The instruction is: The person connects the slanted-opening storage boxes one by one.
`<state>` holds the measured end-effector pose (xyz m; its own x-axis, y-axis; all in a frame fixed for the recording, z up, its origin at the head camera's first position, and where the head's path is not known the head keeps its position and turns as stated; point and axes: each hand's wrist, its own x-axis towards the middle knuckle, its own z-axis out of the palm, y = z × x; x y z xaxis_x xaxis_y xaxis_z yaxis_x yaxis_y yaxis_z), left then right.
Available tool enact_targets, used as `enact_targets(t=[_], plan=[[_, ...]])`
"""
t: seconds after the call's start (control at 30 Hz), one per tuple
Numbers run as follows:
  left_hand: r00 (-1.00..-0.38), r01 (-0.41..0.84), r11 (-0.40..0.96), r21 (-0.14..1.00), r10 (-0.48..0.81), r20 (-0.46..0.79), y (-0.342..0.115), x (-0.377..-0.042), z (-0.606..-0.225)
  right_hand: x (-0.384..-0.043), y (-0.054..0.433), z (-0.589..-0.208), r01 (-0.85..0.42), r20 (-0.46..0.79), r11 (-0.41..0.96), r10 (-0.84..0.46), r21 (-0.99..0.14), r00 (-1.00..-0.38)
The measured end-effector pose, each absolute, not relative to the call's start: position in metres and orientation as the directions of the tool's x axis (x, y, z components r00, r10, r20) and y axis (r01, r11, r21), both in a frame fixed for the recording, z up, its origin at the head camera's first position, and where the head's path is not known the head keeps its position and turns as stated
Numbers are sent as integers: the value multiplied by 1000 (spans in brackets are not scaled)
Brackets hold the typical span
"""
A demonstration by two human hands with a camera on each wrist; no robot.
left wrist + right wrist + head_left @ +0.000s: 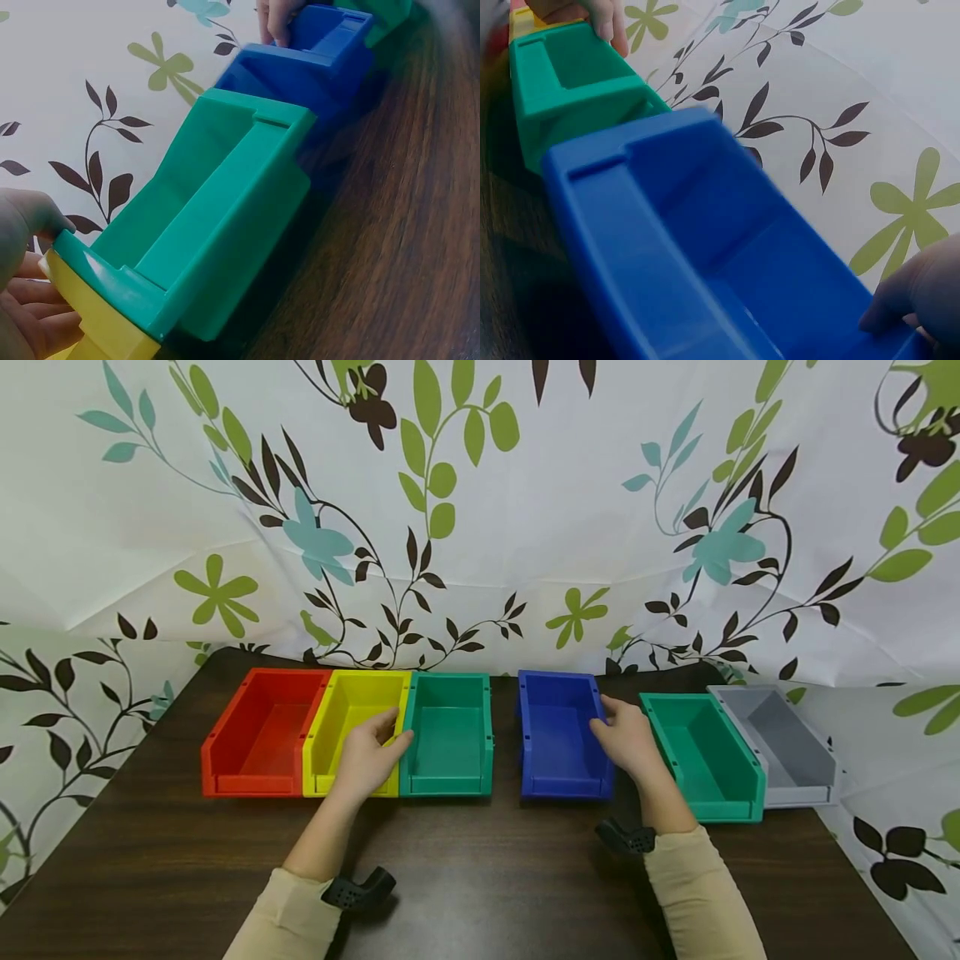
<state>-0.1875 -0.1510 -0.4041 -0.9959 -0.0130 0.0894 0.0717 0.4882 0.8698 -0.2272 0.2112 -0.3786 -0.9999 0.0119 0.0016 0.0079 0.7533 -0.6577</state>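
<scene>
My left hand straddles the touching walls of a yellow bin and a green bin. In the left wrist view its thumb lies at the rim of the green bin, fingers on the inner side of the yellow wall, pinching both walls. With my right hand I grip the right wall of a blue bin, thumb inside and fingers outside. The blue bin stands apart from the green one, a gap between them. All these bins look empty.
A red bin adjoins the yellow one on the left. Right of my right hand, a second green bin sits at an angle against a grey bin. The dark wooden table meets a leaf-patterned cloth behind.
</scene>
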Motion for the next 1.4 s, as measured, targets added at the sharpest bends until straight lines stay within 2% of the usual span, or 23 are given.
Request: enact_targets(t=[0.27,0.57,1.4], plan=[[-996,67,493,867,-15,86,-145,-186,-403,-227,206,-375,-18,49,623,32,-782,-998],[-997,77,471,879,9,83,-137,-184,-404,-224,204,-368,-12,32,559,26,-829,-999],[-997,79,465,882,50,63,-125,-178,-401,-223,214,-361,38,-19,597,38,-801,-999]])
